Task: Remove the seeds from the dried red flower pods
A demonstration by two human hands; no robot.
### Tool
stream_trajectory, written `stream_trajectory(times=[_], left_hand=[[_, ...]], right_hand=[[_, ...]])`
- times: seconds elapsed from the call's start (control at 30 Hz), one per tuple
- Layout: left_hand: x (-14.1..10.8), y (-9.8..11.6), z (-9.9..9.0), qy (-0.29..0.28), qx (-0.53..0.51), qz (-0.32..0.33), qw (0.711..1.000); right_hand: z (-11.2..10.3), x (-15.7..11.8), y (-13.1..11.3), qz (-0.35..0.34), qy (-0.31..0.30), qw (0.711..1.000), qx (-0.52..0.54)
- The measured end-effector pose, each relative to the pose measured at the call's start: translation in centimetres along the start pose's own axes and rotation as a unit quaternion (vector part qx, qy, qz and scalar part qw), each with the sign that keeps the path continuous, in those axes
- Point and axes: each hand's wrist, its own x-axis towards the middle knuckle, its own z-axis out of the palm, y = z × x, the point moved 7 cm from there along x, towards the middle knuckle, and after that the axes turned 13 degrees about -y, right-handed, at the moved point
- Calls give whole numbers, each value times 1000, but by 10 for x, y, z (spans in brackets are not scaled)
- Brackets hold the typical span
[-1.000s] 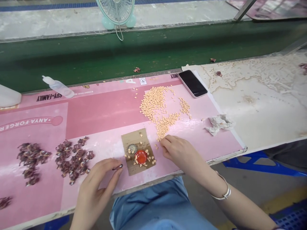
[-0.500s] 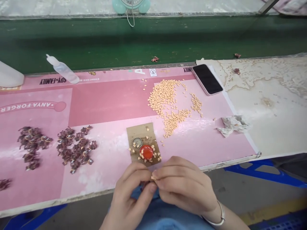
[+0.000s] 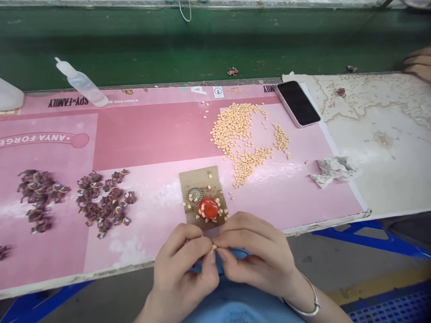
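My left hand [image 3: 185, 264] and my right hand [image 3: 257, 255] meet fingertip to fingertip at the table's front edge, both pinched closed. A tiny tan piece [image 3: 214, 246] shows between the fingertips, against my right fingers. What my left fingers pinch is hidden behind them. Just beyond the hands lies a brown card [image 3: 198, 174] with a red round dish [image 3: 208, 208], a ridged bottle cap [image 3: 195, 194] and scattered tan pieces. Farther back spreads a pile of similar tan pieces [image 3: 232, 125]. Two clusters of dark purple pieces with pale bands [image 3: 107, 202] lie left.
A phone [image 3: 299, 104] lies at the back right, a crumpled tissue [image 3: 333, 170] nearer. At the back left are a squeeze bottle [image 3: 82, 83] and a white container [image 3: 10, 95]. A green trough [image 3: 151, 49] runs behind the table. Another person's hand [image 3: 419, 63] shows far right.
The view has tipped down slightly. The dark purple piece seen at my left fingers is now out of sight, and my fingertips have drawn closer around the tan piece. Another person's hand has appeared far right.
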Motion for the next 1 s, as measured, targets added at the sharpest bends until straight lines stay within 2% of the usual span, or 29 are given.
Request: stream_trajectory(times=[0.1,0.17,0.3,0.47,0.57,0.67,0.83,0.93,1.0], left_hand=[[-3,-2,2,-17,6,-8,1000],[-9,-8,-1,-4,5,-22,1000],[-26,-22,-12,63,2,-65,996],[-42,-33,-13,161,-70,-182,968],[-46,-35,-7,181,-113,-234,948],[-46,-40,-7,180,-134,-237,945],[-42,-50,-12,149,-187,-177,955],[-39,-61,-8,126,-282,-185,933],[-35,-65,1,85,-384,-184,901]], right_hand=[[-5,-1,4,8,3,1000,-10],[-9,-2,10,19,11,998,-61],[-11,-2,24,17,3,983,-182],[-8,-2,28,11,-19,975,-220],[-6,-1,24,4,-37,971,-236],[-5,1,22,1,-48,969,-241],[-6,2,22,0,-56,966,-251],[-9,3,15,-3,-47,969,-242],[-14,4,8,-4,-29,976,-217]])
